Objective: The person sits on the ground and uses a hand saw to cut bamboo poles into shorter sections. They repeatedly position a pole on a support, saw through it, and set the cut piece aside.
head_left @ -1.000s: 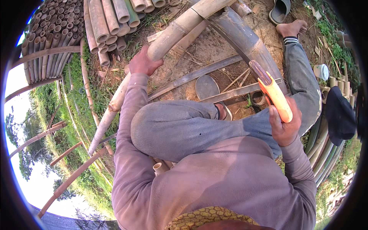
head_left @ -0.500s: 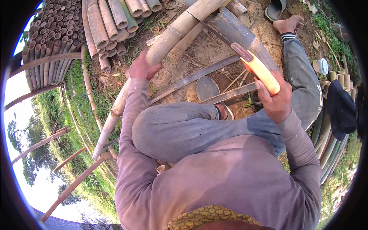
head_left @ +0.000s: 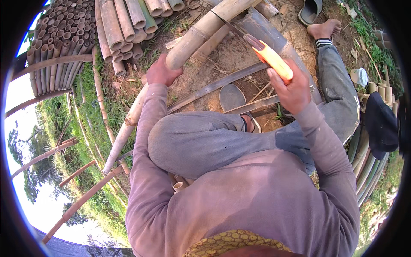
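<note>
A thick bamboo pole (head_left: pixel 192 39) slants from the middle up to the top edge of the view. My left hand (head_left: pixel 162 73) is closed around its near end, and some of the fingers are hidden behind it. My right hand (head_left: pixel 292 85) grips a hand saw by its orange handle (head_left: pixel 275 61). The dark saw blade (head_left: pixel 233 28) lies across the pole at a narrow dark cut line, beyond my left hand. Below my left hand, a thinner bamboo pole (head_left: pixel 128 125) runs down to the lower left beside my forearm.
Stacked bamboo tubes (head_left: pixel 128 25) lie at the upper left, beside an upright bundle (head_left: pixel 64 47). Split bamboo strips (head_left: pixel 214 88) and a sandal (head_left: pixel 232 97) are near my bent leg. At the right are a white cup (head_left: pixel 359 76) and a dark cap (head_left: pixel 381 124) on bamboo poles.
My right hand has pushed the saw up and left, so its handle is closer to the pole. My left hand stays on the pole's end.
</note>
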### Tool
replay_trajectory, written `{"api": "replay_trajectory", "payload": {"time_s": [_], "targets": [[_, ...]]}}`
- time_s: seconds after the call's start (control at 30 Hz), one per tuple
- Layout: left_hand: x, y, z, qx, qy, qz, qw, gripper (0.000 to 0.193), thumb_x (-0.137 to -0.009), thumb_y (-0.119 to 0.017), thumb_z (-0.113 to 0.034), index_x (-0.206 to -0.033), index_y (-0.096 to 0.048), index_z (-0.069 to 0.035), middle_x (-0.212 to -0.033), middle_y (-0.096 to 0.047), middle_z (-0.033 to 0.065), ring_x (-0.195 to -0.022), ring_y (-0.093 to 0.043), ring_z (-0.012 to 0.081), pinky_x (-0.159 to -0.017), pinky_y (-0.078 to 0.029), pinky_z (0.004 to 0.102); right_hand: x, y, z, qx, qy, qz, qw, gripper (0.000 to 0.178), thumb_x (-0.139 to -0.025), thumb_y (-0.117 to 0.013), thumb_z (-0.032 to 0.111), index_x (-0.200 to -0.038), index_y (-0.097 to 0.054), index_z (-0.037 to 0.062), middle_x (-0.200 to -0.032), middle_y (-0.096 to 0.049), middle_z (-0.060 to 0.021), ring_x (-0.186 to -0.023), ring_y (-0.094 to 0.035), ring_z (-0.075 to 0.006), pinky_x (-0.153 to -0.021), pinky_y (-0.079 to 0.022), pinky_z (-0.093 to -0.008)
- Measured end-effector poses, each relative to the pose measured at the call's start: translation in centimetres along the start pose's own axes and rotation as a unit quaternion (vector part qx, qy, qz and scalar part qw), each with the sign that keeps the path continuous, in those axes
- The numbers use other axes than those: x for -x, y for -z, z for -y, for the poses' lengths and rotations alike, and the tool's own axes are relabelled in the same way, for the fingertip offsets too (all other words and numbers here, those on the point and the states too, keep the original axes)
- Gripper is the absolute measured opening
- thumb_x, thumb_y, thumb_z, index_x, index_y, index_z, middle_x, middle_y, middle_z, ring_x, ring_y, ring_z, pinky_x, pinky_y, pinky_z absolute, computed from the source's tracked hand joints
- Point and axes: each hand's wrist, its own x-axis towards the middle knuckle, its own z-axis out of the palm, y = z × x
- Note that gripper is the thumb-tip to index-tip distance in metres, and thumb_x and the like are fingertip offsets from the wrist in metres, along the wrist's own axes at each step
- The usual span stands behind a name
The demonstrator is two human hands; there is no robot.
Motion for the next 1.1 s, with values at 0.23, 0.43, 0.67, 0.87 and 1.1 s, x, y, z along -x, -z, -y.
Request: {"api": "replay_trajectory", "payload": {"time_s": [0.23, 0.43, 0.67, 0.87, 1.1], "targets": [[0.1, -0.2, -0.6, -0.003, 0.006, 0.003, 1.0, 0.073, -0.071, -0.082, -0.055, -0.132, -0.064, -0.019, -0.112, -0.077, 0.0172, -0.105, -0.074, 0.0403, -0.09, -0.058, 0.0507, 4.1, 0.9, -2.7, -0.025, 0.015, -0.014, 0.999, 0.025, -0.095, -0.081, 0.01, -0.113, -0.068, -0.0014, -0.091, -0.076, -0.0133, -0.076, -0.075, -0.0203, -0.069, -0.058, -0.0344], [0.2, 0.5, -1.1, 0.011, 0.006, -0.001, 1.0, 0.077, -0.07, -0.082, -0.055, -0.135, -0.062, -0.019, -0.116, -0.077, 0.0166, -0.107, -0.074, 0.0391, -0.092, -0.058, 0.0514, -9.2, -7.0, -1.2, 0.009, -0.018, 0.005, 1.0, 0.033, -0.094, -0.079, 0.033, -0.105, -0.069, 0.0039, -0.08, -0.073, -0.0202, -0.078, -0.074, -0.0398, -0.071, -0.057, -0.0466], [-0.4, 0.2, -0.1, 0.008, -0.007, 0.006, 1.0, 0.081, -0.072, -0.084, -0.051, -0.142, -0.057, -0.02, -0.125, -0.075, 0.0158, -0.115, -0.072, 0.0385, -0.096, -0.056, 0.0503, -9.9, -7.5, 0.2, -0.011, -0.038, -0.015, 0.999, 0.037, -0.096, -0.075, 0.034, -0.117, -0.069, 0.0046, -0.096, -0.076, -0.0229, -0.088, -0.075, -0.0409, -0.076, -0.059, -0.0472], [0.5, 0.9, -0.7, 0.003, 0.027, 0.037, 0.999, 0.082, -0.073, -0.086, -0.047, -0.143, -0.056, -0.019, -0.127, -0.072, 0.0171, -0.116, -0.071, 0.0387, -0.098, -0.056, 0.05, -2.4, -1.2, 0.3, -0.052, 0.031, -0.015, 0.998, 0.046, -0.099, -0.075, 0.024, -0.137, -0.064, -0.0003, -0.119, -0.075, -0.0234, -0.108, -0.076, -0.0362, -0.091, -0.059, -0.0382], [1.3, -0.4, 0.3, 0.016, 0.04, 0.018, 0.999, 0.078, -0.073, -0.084, -0.047, -0.142, -0.058, -0.021, -0.124, -0.075, 0.0151, -0.115, -0.072, 0.038, -0.096, -0.056, 0.0497, 4.8, 6.0, 3.5, 0.006, 0.032, 0.037, 0.999, 0.048, -0.103, -0.067, 0.013, -0.144, -0.057, -0.0087, -0.129, -0.072, -0.0232, -0.117, -0.074, -0.0294, -0.097, -0.058, -0.0373]]}}
